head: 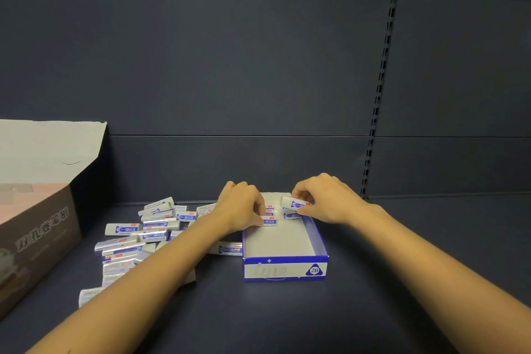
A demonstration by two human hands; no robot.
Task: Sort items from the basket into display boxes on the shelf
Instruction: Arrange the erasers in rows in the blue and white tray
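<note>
While the right hand (330, 198) pinches a raised eraser (296, 203) over the far right corner of the 2B display box (284, 269), the left hand (240, 205) pinches a row eraser (268, 221) at the far left inside. The raised eraser should go down flat, label up, snug against its neighbours, filling far rows first; loose erasers (149, 227) wait on the shelf (287, 313) to the left.
</note>
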